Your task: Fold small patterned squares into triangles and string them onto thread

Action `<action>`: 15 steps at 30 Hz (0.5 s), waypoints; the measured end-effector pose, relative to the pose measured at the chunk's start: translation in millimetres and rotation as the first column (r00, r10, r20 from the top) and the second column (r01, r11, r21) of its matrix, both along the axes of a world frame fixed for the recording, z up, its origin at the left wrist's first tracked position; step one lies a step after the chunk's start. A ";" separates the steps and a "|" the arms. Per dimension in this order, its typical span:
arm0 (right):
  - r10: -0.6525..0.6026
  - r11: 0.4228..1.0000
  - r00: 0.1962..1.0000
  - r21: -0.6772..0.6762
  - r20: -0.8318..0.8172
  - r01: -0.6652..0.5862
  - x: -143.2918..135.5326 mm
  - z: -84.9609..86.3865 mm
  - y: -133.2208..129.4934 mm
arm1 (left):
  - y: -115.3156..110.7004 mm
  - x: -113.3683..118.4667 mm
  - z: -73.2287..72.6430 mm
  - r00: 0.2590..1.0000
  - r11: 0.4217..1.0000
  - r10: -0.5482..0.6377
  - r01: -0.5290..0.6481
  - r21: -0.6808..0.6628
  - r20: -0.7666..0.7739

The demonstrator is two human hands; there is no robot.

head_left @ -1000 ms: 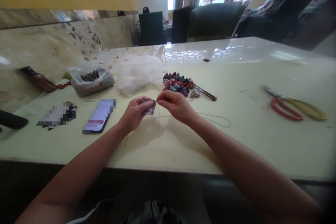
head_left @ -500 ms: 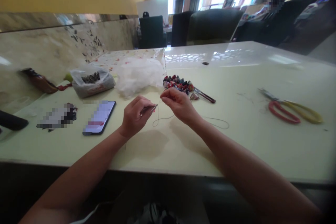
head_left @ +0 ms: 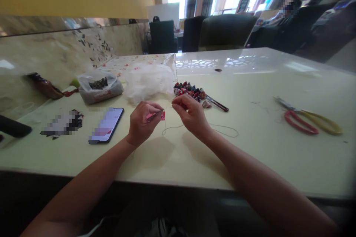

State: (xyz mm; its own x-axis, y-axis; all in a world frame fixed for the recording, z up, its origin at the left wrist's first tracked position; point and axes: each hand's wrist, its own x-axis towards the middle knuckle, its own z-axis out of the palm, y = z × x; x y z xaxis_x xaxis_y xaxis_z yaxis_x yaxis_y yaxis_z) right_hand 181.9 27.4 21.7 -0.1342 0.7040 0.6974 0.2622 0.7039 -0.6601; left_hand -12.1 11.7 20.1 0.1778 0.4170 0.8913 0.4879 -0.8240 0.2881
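Note:
My left hand (head_left: 141, 122) is closed on a small piece of pinkish-red fabric (head_left: 162, 116) with a dark edge, pinched between thumb and fingers. My right hand (head_left: 190, 113) is just to the right, thumb and forefinger pressed together. A very thin line runs from its fingertips toward the fabric; whether it is needle or thread I cannot tell. From the fabric a fine thread (head_left: 165, 127) hangs down and loops across the table, passing behind my right wrist. Behind my right hand lies a pile of small patterned fabric pieces (head_left: 191, 89).
Slim dark-handled scissors (head_left: 218, 103) lie beside the pile. Cutters with red and yellow handles (head_left: 303, 118) are at right. At left are a phone (head_left: 107, 125), a plastic bag of dark bits (head_left: 101, 94) and a pixelated item (head_left: 62, 123). White fluffy stuffing (head_left: 148, 81) sits behind my left hand.
More of the red fabric shows at my left fingertips, as that hand has turned slightly. My right hand has shifted slightly to the right, and the thread loop has shortened a little.

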 end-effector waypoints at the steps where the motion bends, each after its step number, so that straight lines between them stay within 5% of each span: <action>1: -0.039 0.998 0.999 0.045 0.019 0.038 0.3 0.0 -0.6 | 0.2 0.9 -2.1 0.999 0.998 0.002 0.001 -0.070 0.047; 5: -0.141 0.968 0.977 0.230 0.159 0.102 -0.9 -0.6 -4.8 | 0.0 4.4 -10.0 0.988 0.959 -0.007 0.051 -0.280 0.156; 10: -0.288 0.887 0.858 0.455 0.425 0.072 -7.6 -4.7 -8.3 | -1.4 8.3 -15.0 0.992 0.937 -0.012 0.054 -0.344 0.123; 15: -0.381 0.848 0.783 0.522 0.492 0.085 -10.5 -8.6 -7.1 | -0.9 10.2 -16.6 0.987 0.896 -0.019 0.089 -0.434 0.163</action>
State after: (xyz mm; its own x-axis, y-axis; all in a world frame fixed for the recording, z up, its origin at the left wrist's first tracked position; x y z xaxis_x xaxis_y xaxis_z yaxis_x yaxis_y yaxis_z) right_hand 171.4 20.4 13.1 -0.4750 0.3922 0.7877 0.6717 0.7399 0.0366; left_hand -1.9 10.9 3.5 0.0900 0.7650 0.6377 0.3685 -0.6205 0.6923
